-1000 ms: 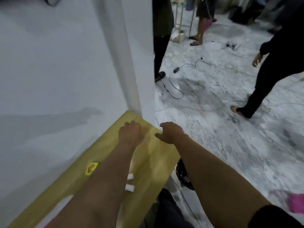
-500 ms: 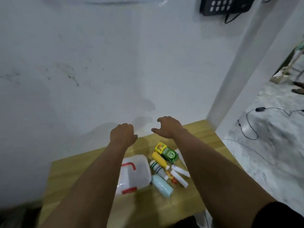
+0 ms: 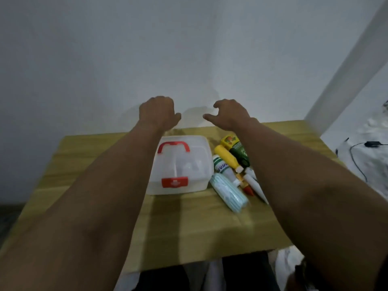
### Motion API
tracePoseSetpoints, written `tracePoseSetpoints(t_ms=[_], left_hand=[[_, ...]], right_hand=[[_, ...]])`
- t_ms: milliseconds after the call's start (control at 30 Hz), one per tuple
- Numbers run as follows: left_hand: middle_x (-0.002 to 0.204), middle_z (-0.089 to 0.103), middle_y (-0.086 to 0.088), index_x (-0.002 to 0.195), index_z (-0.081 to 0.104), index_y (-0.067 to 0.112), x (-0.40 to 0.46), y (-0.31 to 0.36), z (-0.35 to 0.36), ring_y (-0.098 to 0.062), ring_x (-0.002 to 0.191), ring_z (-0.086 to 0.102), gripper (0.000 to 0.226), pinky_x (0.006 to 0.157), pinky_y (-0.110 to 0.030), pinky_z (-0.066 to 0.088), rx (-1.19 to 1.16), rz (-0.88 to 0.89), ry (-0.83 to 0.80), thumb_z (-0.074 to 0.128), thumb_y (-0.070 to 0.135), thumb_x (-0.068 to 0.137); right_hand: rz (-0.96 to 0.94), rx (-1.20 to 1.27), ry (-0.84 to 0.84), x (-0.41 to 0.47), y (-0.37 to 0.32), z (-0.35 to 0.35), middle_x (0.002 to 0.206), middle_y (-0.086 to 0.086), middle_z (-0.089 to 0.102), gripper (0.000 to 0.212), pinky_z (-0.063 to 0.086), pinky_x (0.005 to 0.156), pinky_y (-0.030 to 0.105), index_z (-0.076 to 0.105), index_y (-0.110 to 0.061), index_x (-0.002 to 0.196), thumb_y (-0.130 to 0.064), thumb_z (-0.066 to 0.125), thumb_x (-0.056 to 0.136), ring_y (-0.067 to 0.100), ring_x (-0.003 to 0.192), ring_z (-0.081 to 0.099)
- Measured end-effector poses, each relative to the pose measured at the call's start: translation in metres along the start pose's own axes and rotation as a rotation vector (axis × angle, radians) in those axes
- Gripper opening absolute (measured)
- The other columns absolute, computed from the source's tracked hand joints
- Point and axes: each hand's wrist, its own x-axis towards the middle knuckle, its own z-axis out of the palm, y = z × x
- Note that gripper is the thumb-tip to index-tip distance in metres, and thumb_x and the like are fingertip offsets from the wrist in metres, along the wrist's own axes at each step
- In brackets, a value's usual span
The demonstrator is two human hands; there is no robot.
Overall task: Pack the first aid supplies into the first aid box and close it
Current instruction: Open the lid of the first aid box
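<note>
A translucent white first aid box (image 3: 180, 166) with a red handle and red latch sits closed on the wooden table (image 3: 94, 156). To its right lie a pale blue pack of masks (image 3: 228, 192), a yellow bottle (image 3: 227, 157), a white bottle with a green cap (image 3: 222, 168), a green and yellow box (image 3: 236, 147) and white tubes (image 3: 253, 183). My left hand (image 3: 158, 113) hovers beyond the box with fingers curled, holding nothing. My right hand (image 3: 230, 115) hovers beyond the supplies, fingers loosely apart and empty.
A white wall (image 3: 168, 49) rises right behind the table. At the right, a wall corner (image 3: 344, 76) gives way to a marble floor with a black cable and adapter (image 3: 371, 143). The table's near edge runs across the bottom of the view.
The view has swung left from the floor to the table, bringing the box and supplies into the centre. Both hands stay raised in front, empty.
</note>
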Motion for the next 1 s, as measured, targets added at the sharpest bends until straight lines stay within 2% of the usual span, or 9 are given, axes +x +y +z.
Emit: tracePoseSetpoints(t_ms=[100, 300, 400, 600, 700, 867, 933, 1000], left_hand=[[0.128, 0.068, -0.013, 0.131, 0.067, 0.011, -0.037, -0.002, -0.008, -0.036, 0.118, 0.064, 0.055, 0.089, -0.044, 0.052, 0.022, -0.032, 0.115, 0.059, 0.052, 0.095], [0.119, 0.070, -0.010, 0.124, 0.071, 0.012, -0.136, 0.004, -0.044, -0.032, 0.109, 0.067, 0.049, 0.076, -0.037, 0.045, -0.021, -0.082, 0.195, 0.058, 0.051, 0.097], [0.123, 0.069, -0.008, 0.126, 0.069, 0.014, -0.181, 0.005, -0.058, -0.032, 0.112, 0.066, 0.049, 0.075, -0.037, 0.043, -0.024, -0.119, 0.241, 0.057, 0.052, 0.098], [0.130, 0.066, -0.008, 0.132, 0.065, 0.014, -0.240, -0.002, -0.069, -0.031, 0.117, 0.063, 0.053, 0.079, -0.038, 0.043, -0.106, -0.168, 0.242, 0.058, 0.052, 0.098], [0.136, 0.064, -0.007, 0.139, 0.061, 0.014, -0.249, -0.006, -0.066, -0.030, 0.124, 0.060, 0.056, 0.088, -0.041, 0.049, -0.159, -0.187, 0.231, 0.058, 0.052, 0.098], [0.150, 0.054, -0.008, 0.153, 0.048, 0.015, -0.241, -0.013, -0.036, -0.029, 0.136, 0.053, 0.070, 0.099, -0.043, 0.048, -0.277, -0.209, 0.161, 0.060, 0.054, 0.096], [0.153, 0.052, -0.007, 0.154, 0.045, 0.017, -0.234, -0.013, -0.018, -0.030, 0.138, 0.051, 0.072, 0.100, -0.042, 0.047, -0.357, -0.198, 0.119, 0.064, 0.049, 0.093], [0.139, 0.061, 0.002, 0.145, 0.054, 0.027, -0.227, -0.016, 0.005, -0.027, 0.128, 0.060, 0.063, 0.095, -0.037, 0.053, -0.522, -0.135, 0.061, 0.071, 0.042, 0.086]], right_hand=[[-0.046, -0.002, 0.106, -0.036, -0.010, 0.002, 0.143, 0.010, 0.058, 0.069, 0.046, 0.102, 0.042, 0.057, -0.012, 0.141, -0.062, 0.057, 0.094, 0.030, 0.132, 0.053], [-0.103, -0.012, 0.181, -0.126, -0.034, -0.015, 0.137, 0.010, 0.062, 0.062, 0.049, 0.098, 0.042, 0.059, -0.012, 0.137, -0.057, 0.057, 0.096, 0.030, 0.127, 0.056], [-0.123, 0.007, 0.207, -0.170, -0.043, -0.020, 0.135, 0.006, 0.064, 0.060, 0.050, 0.096, 0.041, 0.058, -0.014, 0.138, -0.057, 0.056, 0.096, 0.028, 0.125, 0.057], [-0.162, 0.056, 0.243, -0.222, -0.053, -0.026, 0.136, 0.005, 0.063, 0.058, 0.050, 0.098, 0.041, 0.058, -0.014, 0.139, -0.054, 0.056, 0.097, 0.026, 0.127, 0.057], [-0.183, 0.060, 0.232, -0.228, -0.055, -0.023, 0.139, 0.006, 0.062, 0.058, 0.049, 0.100, 0.040, 0.057, -0.014, 0.141, -0.053, 0.056, 0.098, 0.027, 0.129, 0.055], [-0.219, 0.099, 0.177, -0.215, -0.054, 0.003, 0.147, 0.006, 0.055, 0.063, 0.046, 0.104, 0.041, 0.051, -0.017, 0.147, -0.054, 0.058, 0.096, 0.026, 0.134, 0.051], [-0.246, 0.088, 0.133, -0.204, -0.050, 0.020, 0.148, 0.008, 0.052, 0.071, 0.045, 0.107, 0.043, 0.046, -0.021, 0.150, -0.056, 0.064, 0.092, 0.028, 0.136, 0.049], [-0.272, 0.075, 0.084, -0.194, -0.043, 0.040, 0.155, 0.008, 0.042, 0.087, 0.044, 0.109, 0.045, 0.037, -0.027, 0.155, -0.059, 0.073, 0.082, 0.029, 0.142, 0.042]])
